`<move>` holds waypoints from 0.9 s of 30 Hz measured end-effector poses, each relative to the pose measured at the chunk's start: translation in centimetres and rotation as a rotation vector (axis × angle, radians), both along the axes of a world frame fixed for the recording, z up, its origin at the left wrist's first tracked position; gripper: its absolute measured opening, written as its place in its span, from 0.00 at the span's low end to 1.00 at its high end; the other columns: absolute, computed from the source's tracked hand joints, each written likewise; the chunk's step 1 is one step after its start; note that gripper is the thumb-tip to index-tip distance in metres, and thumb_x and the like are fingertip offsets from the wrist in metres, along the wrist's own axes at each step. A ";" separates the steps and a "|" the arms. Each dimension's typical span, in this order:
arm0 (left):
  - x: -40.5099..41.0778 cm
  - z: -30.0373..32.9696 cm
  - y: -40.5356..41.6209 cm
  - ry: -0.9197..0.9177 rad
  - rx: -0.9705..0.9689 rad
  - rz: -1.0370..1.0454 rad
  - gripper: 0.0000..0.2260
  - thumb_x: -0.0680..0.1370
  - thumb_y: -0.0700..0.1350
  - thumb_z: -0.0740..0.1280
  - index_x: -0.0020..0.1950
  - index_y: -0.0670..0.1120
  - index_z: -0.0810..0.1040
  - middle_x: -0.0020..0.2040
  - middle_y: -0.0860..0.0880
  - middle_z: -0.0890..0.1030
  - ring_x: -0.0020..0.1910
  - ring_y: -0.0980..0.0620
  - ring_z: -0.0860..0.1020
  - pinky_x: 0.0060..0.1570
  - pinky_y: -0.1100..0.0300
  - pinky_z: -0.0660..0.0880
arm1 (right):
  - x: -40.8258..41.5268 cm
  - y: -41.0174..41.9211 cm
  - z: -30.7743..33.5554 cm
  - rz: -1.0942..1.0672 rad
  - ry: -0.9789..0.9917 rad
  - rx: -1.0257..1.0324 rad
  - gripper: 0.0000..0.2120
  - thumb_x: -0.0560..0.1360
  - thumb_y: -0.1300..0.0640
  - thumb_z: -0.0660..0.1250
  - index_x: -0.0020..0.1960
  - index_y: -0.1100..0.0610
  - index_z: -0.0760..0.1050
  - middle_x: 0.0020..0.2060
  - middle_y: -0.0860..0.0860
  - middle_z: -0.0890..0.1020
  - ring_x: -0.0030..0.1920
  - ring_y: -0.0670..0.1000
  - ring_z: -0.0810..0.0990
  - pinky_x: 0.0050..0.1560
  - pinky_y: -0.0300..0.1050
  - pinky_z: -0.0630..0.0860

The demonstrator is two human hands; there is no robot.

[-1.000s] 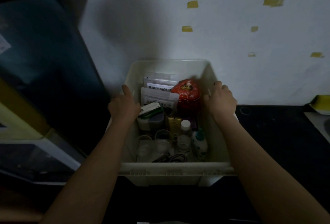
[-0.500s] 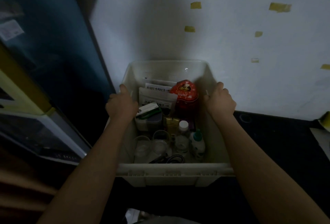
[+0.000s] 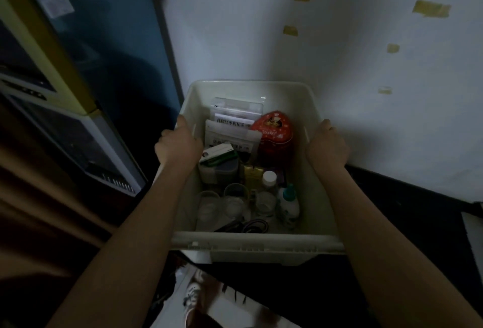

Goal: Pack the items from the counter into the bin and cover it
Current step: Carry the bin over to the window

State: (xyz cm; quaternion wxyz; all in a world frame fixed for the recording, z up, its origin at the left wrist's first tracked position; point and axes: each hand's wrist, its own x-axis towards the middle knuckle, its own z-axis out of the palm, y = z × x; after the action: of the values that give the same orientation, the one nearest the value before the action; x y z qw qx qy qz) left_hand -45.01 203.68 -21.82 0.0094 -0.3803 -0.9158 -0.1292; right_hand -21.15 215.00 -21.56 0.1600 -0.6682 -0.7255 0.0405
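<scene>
A white plastic bin stands open, with no lid on it, in front of me on the dark counter. My left hand grips its left rim and my right hand grips its right rim. Inside lie a red heart-shaped tin, white pouches, a green-and-white box, a yellow packet, clear glasses, a white-capped jar, a small white bottle with a teal cap and dark scissors.
A white wall with bits of yellow tape rises right behind the bin. A dark blue appliance and a yellow-framed glass door stand at the left. Below the counter edge I see the floor and a shoe.
The view has shifted to the right and the bin sits a little nearer the counter's front edge. Both hands have kept their grip on its rims.
</scene>
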 end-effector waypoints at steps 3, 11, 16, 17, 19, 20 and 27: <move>1.3 0.1 -1.3 -0.007 -0.006 0.043 0.25 0.77 0.50 0.62 0.70 0.42 0.59 0.58 0.34 0.74 0.53 0.36 0.76 0.46 0.51 0.70 | 0.8 -0.5 -0.2 0.022 0.000 -0.014 0.24 0.81 0.51 0.54 0.71 0.64 0.58 0.63 0.62 0.73 0.59 0.63 0.76 0.55 0.55 0.73; 3.4 0.6 -4.2 -0.061 -0.022 0.139 0.22 0.76 0.50 0.62 0.64 0.38 0.65 0.61 0.35 0.73 0.57 0.37 0.75 0.49 0.51 0.71 | 2.7 -3.4 -0.4 0.029 0.017 -0.048 0.24 0.81 0.51 0.54 0.72 0.63 0.59 0.63 0.64 0.73 0.61 0.63 0.74 0.58 0.54 0.72; 3.4 1.1 -6.0 -0.180 -0.030 0.097 0.22 0.76 0.46 0.63 0.67 0.41 0.64 0.62 0.37 0.73 0.60 0.38 0.73 0.52 0.49 0.71 | 3.8 -5.2 0.2 0.024 -0.025 -0.132 0.28 0.79 0.57 0.58 0.76 0.61 0.51 0.66 0.65 0.70 0.64 0.63 0.72 0.61 0.56 0.70; 3.2 1.1 -6.4 -0.212 -0.026 0.082 0.22 0.76 0.45 0.62 0.68 0.41 0.64 0.62 0.37 0.73 0.59 0.38 0.74 0.52 0.49 0.71 | 3.9 -5.6 0.2 0.016 -0.024 -0.145 0.29 0.80 0.56 0.57 0.76 0.60 0.50 0.66 0.65 0.70 0.64 0.63 0.72 0.61 0.56 0.70; 2.8 0.9 -7.2 -0.244 -0.014 0.069 0.21 0.76 0.43 0.61 0.68 0.43 0.64 0.61 0.38 0.74 0.59 0.38 0.75 0.52 0.49 0.72 | 4.0 -6.6 0.2 -0.014 0.010 -0.134 0.26 0.80 0.54 0.56 0.75 0.60 0.54 0.65 0.64 0.71 0.62 0.63 0.73 0.59 0.55 0.72; 2.7 0.7 -7.6 -0.248 -0.005 0.068 0.21 0.76 0.42 0.61 0.68 0.43 0.64 0.61 0.38 0.75 0.58 0.38 0.75 0.51 0.49 0.72 | 4.1 -7.2 0.1 -0.029 0.035 -0.117 0.23 0.80 0.52 0.55 0.73 0.60 0.57 0.63 0.64 0.72 0.61 0.63 0.74 0.57 0.55 0.73; 1.5 0.3 -11.2 -0.356 0.090 -0.072 0.15 0.76 0.39 0.59 0.64 0.42 0.69 0.58 0.39 0.76 0.55 0.39 0.76 0.50 0.50 0.72 | 5.4 -12.1 1.1 -0.036 0.171 -0.204 0.16 0.77 0.62 0.57 0.65 0.60 0.63 0.57 0.64 0.75 0.54 0.63 0.76 0.45 0.52 0.73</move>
State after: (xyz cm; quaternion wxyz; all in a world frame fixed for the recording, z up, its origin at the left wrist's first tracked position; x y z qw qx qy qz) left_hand -43.51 192.52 -21.53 -0.1403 -0.3834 -0.8820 -0.2355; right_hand -15.73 202.90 -20.51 0.1533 -0.6882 -0.6891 0.1677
